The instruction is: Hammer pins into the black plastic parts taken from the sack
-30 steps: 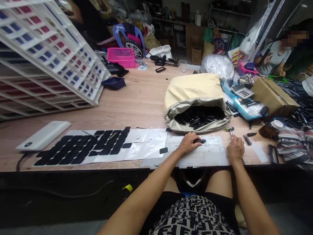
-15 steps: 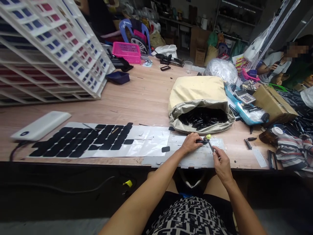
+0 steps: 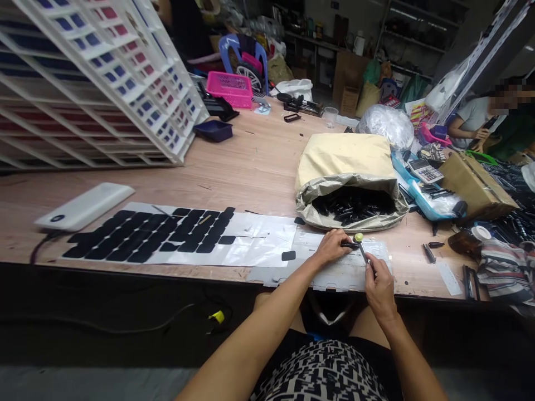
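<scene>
My left hand (image 3: 333, 245) is closed on a small black piece (image 3: 348, 244), pressed down at the grey board (image 3: 301, 275) near the table's front edge. The piece is dark and slim; my fingers cover part of it. In my right hand (image 3: 379, 280) is a small hammer (image 3: 363, 252) with a metal shaft and a yellow-green head. The head is right beside the black piece; I cannot tell whether they touch. Just behind my hands lies a cream sack (image 3: 346, 159), its mouth facing me and full of black pieces (image 3: 349, 207).
Left of the board lies a white sheet with rows of black pads (image 3: 142, 231). A white device (image 3: 86, 206) and a tilted white crate (image 3: 137, 83) stand farther left. To the right are a carton (image 3: 476, 186), a brown jar (image 3: 466, 240) and a striped cloth (image 3: 507, 273). Another person sits beyond.
The view has shifted, so most of the table appears farther right. The hammer's yellow head has turned slightly beside the black piece. Both hands keep their holds.
</scene>
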Available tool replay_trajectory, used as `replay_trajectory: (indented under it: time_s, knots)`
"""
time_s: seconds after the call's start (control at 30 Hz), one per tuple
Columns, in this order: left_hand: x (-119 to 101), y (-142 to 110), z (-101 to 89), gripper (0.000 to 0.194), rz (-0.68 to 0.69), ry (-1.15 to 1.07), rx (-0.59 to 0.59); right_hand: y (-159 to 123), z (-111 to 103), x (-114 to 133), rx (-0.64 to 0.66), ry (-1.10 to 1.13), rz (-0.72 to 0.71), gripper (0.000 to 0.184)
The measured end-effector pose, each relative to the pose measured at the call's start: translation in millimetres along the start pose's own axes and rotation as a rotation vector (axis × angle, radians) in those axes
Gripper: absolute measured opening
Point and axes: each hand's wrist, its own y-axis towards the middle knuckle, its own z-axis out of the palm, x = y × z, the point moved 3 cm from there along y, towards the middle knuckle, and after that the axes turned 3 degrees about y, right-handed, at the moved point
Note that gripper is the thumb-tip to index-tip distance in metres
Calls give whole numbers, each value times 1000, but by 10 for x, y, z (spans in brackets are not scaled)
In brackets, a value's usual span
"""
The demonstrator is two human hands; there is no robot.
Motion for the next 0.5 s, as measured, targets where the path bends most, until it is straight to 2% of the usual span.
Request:
replay_trajectory:
  time_s: [0.2,0.3,0.43,0.5]
  knots:
    - [-16,-11,-12,15,-23,-13,-2,-38,-61,-108,6,-15,39,34]
    - [-19,-15,-13,14,-12,-7,-4,18,-180,-288,-69,-48,82,35]
    - [-8,-22,1,12,-21,-2,2,216,-476,-658,-242,-290,199,39]
    - [-6,-28,5,12,-21,1,3,329,-602,-861,-272,-448,278,41]
